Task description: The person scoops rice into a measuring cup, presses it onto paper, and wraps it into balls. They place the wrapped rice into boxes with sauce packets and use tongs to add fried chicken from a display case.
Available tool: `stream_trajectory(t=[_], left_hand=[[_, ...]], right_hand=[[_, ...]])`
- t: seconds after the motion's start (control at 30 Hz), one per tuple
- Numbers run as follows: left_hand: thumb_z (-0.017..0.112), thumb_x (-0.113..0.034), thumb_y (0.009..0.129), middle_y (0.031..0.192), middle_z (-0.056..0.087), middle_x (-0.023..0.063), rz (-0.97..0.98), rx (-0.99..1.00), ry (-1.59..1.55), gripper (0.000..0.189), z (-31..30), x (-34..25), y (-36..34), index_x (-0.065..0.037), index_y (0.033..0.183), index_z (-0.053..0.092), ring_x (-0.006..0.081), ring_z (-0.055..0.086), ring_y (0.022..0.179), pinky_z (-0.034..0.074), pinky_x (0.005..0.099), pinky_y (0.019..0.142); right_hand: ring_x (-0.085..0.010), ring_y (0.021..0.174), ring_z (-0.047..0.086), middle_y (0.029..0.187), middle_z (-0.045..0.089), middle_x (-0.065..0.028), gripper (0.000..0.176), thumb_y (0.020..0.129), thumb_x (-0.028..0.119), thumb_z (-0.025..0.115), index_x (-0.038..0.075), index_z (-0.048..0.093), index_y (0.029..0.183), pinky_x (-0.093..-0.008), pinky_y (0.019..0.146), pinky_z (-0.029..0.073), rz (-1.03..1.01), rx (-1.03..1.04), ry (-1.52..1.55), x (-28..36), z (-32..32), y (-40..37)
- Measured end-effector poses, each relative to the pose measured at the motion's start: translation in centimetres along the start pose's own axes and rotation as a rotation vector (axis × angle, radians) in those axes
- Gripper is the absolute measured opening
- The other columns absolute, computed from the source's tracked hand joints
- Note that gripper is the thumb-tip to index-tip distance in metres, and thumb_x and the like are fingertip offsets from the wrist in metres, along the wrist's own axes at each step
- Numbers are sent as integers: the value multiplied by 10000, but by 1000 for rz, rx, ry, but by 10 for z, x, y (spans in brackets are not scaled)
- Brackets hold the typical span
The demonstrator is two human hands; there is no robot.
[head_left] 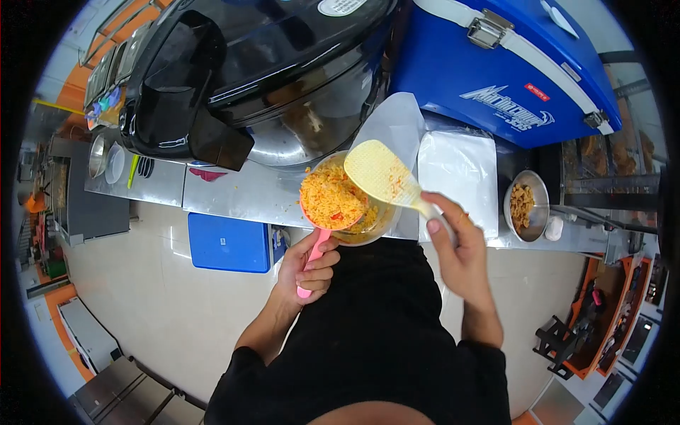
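Note:
My left hand (309, 268) is wrapped round the handle of a pink scoop (324, 239), heaped with orange-yellow rice (333, 200) flecked with red bits. In my right hand (458, 249) is a pale yellow rice paddle (382, 172), its textured blade tilted beside the heap and dotted with a few grains. Below both tools a round bowl (384, 221) stands at the counter's front edge, with more rice inside. The scoop and paddle hide much of the bowl.
Behind the bowl stands a large black-lidded cooker (283, 85); a blue cooler box (510, 78) is at back right. White plastic sheets (459, 177) lie on the steel counter (227, 193). Further right sits a metal bowl (540, 209) of brown pieces. A blue bin (228, 242) is below left.

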State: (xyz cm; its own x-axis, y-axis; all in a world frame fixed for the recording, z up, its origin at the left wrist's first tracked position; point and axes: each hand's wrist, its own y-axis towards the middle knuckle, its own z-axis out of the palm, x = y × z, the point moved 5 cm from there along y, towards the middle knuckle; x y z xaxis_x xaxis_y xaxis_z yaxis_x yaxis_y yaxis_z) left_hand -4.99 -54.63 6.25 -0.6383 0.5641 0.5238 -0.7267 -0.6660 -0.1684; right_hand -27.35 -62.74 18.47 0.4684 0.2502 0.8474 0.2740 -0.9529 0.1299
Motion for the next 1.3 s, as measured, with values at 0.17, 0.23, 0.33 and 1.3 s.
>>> stream_trajectory(t=[0.17, 0.23, 0.33, 1.3], left_hand=[[366, -408, 1106, 659, 411, 33, -8, -35, 4, 391, 1, 3, -1, -66, 935, 450, 84, 367, 416, 286, 198, 316], [368, -409, 1106, 658, 407, 31, -20, -31, 50, 390, 4, 5, -1, -67, 938, 452, 85, 368, 421, 280, 200, 317], [369, -415, 1105, 653, 399, 28, 3, -88, 72, 392, -1, 2, -6, -70, 936, 453, 82, 352, 416, 275, 200, 317], [366, -401, 1106, 639, 388, 20, -10, -115, 113, 384, -3, 2, -15, -76, 919, 453, 70, 320, 408, 244, 195, 312]], right_hand=[[-297, 648, 669, 859, 696, -151, 409, 953, 70, 673, 89, 614, 1357, -366, 641, 557, -131, -53, 83, -6, 55, -26], [-307, 626, 658, 829, 681, -146, 421, 946, 70, 676, 90, 610, 1361, -385, 610, 550, -86, 21, -28, -6, 59, -34], [-325, 594, 640, 772, 641, -141, 456, 927, 67, 684, 95, 600, 1374, -436, 544, 528, -51, 85, -171, -10, 65, -40], [-360, 614, 662, 689, 645, -207, 235, 965, 102, 609, 54, 695, 1177, -423, 592, 500, 123, 265, -182, 23, -20, 24]])
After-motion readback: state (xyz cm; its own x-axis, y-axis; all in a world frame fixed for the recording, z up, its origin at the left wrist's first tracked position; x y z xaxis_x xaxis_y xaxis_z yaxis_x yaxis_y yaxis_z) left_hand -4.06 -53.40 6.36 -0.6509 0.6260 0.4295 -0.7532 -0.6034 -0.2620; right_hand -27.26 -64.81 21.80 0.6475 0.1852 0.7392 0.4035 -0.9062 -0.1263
